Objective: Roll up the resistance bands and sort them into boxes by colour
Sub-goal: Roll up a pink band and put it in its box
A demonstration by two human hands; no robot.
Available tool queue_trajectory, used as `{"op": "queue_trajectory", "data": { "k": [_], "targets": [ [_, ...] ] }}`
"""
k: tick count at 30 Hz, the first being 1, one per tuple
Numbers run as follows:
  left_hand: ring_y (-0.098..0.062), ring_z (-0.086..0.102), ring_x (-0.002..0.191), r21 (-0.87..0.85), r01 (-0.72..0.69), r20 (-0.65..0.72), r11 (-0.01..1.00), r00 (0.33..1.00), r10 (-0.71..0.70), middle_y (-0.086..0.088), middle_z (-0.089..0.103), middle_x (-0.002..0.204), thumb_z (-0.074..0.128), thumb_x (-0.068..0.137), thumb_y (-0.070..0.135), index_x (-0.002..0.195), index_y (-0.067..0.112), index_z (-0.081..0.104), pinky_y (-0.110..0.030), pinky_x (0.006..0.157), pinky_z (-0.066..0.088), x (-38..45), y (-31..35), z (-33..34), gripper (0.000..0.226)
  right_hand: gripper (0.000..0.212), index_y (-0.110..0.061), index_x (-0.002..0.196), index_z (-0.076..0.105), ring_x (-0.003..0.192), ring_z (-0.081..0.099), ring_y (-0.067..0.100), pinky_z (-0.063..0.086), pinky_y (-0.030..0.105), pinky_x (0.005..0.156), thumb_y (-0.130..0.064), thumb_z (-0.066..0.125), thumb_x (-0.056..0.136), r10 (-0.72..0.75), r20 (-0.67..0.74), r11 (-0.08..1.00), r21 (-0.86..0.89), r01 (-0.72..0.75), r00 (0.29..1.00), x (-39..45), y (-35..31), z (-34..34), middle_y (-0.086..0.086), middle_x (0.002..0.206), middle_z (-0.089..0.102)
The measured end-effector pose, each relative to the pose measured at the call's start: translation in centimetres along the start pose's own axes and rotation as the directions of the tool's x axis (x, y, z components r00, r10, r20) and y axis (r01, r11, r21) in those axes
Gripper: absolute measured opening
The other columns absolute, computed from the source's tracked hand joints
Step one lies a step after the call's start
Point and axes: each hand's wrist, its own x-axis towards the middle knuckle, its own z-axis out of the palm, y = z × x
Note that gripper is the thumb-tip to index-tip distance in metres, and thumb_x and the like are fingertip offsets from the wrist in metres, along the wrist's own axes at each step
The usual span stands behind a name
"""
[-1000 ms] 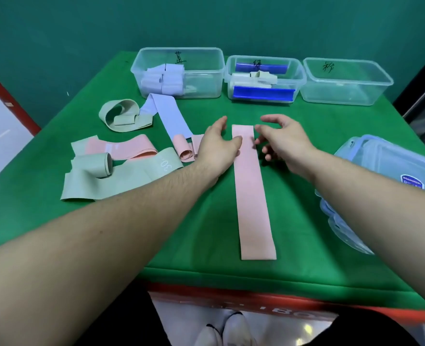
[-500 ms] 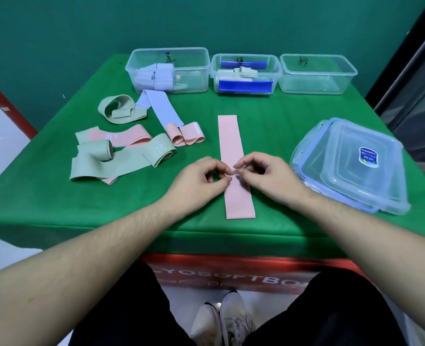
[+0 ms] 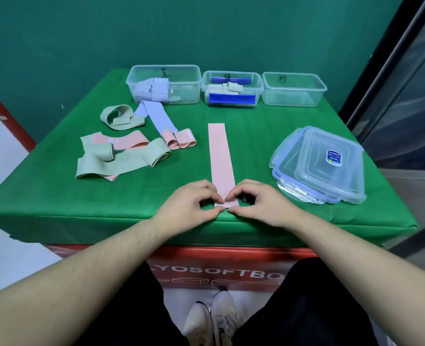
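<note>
The long flat pink stretchy band point(image 3: 221, 158) lies straight on the green table top point(image 3: 251, 136). One short end sits at the near edge, by me. The other short end points away toward the far edge, where the boxes stand. So its long way runs from me to the far side, and it lies flat all the way.

My left hand point(image 3: 190, 204) and my right hand point(image 3: 260, 203) both pinch the near end of the band, thumb and first finger closed on it, and the two hands almost touch. I think I am about to start the roll. To do it well, I should fold the near end over tight and small, keep both sides even, and push the roll straight away from me so it does not go crooked.

The empty clear plastic box point(image 3: 293, 89) at the far right corner looks like the place for pink. More loose green, pink and pale blue bands point(image 3: 121, 151) lie toward the left edge. A stack of clear lids point(image 3: 321, 166) sits by the right edge.
</note>
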Motion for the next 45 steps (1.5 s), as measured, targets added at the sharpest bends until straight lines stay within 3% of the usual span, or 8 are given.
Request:
{"op": "queue_trajectory", "data": {
  "k": [4,9,14,25,30,35,40,45],
  "targets": [
    [-0.001,0.061,0.082,-0.030,0.063,-0.057,0.998,0.996,-0.065,0.011,0.068,0.089,0.075,0.084,0.023,0.090,0.019,0.078,-0.019,0.077,0.047,0.2,0.3,0.2,0.007,0.006,-0.018,0.085,0.076,0.082,0.063,0.010,0.047,0.026,0.080,-0.014,0.080,0.082,0.057,-0.056,0.997,0.060,-0.054,0.997,0.2,-0.2,0.2,-0.004,0.088,0.071],
    [-0.011,0.056,0.068,-0.115,0.151,-0.084,0.982,0.983,-0.161,0.014,0.065,0.079,0.076,0.084,0.021,0.088,0.023,0.076,-0.026,0.067,0.046,0.3,0.4,0.4,0.005,0.004,-0.017,0.086,0.080,0.085,0.066,0.006,0.048,0.018,0.083,-0.019,0.080,0.082,0.156,-0.054,0.978,0.149,-0.147,0.986,0.5,-0.6,0.1,-0.005,0.088,0.073],
    [-0.009,0.052,0.063,-0.133,0.205,-0.108,0.970,0.969,-0.220,0.017,0.059,0.069,0.074,0.085,0.023,0.087,0.029,0.074,-0.030,0.064,0.044,0.4,0.2,0.7,0.007,0.007,-0.019,0.087,0.077,0.068,0.057,-0.005,0.042,0.009,0.069,-0.013,0.078,0.084,0.230,-0.109,0.955,0.216,-0.203,0.967,0.7,-0.5,0.3,-0.016,0.076,0.071],
    [-0.011,0.060,0.078,-0.094,0.142,-0.132,0.985,0.979,-0.154,0.012,0.063,0.087,0.075,0.085,0.023,0.091,0.023,0.076,-0.025,0.074,0.048,0.1,0.1,0.6,0.006,0.009,-0.021,0.083,0.076,0.069,0.051,0.001,0.037,0.012,0.065,-0.013,0.077,0.083,0.091,-0.220,0.995,-0.013,-0.097,0.971,0.3,0.0,1.3,-0.004,0.085,0.060],
    [-0.011,0.055,0.071,0.009,0.116,-0.125,0.993,0.986,-0.114,0.016,0.059,0.089,0.078,0.081,0.034,0.094,0.024,0.077,-0.012,0.063,0.040,-0.3,0.1,0.9,0.017,0.008,-0.018,0.089,0.077,0.067,0.050,0.004,0.035,0.012,0.063,-0.020,0.080,0.082,0.012,-0.231,0.997,-0.069,-0.029,0.973,-0.2,0.2,1.6,-0.007,0.084,0.055],
    [-0.008,0.053,0.069,0.070,0.125,-0.110,0.990,0.987,-0.117,0.018,0.055,0.089,0.073,0.086,0.037,0.095,0.025,0.078,-0.014,0.062,0.038,-0.2,0.0,0.8,0.016,0.010,-0.019,0.092,0.078,0.075,0.052,0.001,0.035,0.010,0.067,-0.027,0.077,0.085,-0.032,-0.240,0.988,-0.155,-0.006,0.970,-0.3,0.3,1.8,-0.016,0.086,0.052],
    [-0.006,0.056,0.074,0.031,0.121,-0.097,0.992,0.988,-0.117,0.017,0.059,0.093,0.070,0.088,0.037,0.094,0.025,0.077,-0.018,0.067,0.042,-0.1,-0.1,0.8,0.016,0.007,-0.020,0.089,0.078,0.085,0.059,0.007,0.043,0.015,0.077,-0.026,0.077,0.085,-0.033,-0.246,0.993,-0.120,0.004,0.969,-0.4,0.4,1.7,-0.011,0.088,0.060],
    [0.006,0.055,0.075,-0.033,0.136,-0.074,0.990,0.988,-0.138,0.019,0.061,0.089,0.072,0.088,0.033,0.092,0.022,0.078,-0.012,0.069,0.039,0.2,-0.5,0.9,0.013,0.005,-0.020,0.089,0.079,0.087,0.064,0.005,0.046,0.015,0.081,-0.021,0.079,0.084,-0.018,-0.224,0.999,-0.052,0.006,0.974,-0.1,0.5,1.5,-0.008,0.087,0.069]
  ]
}}
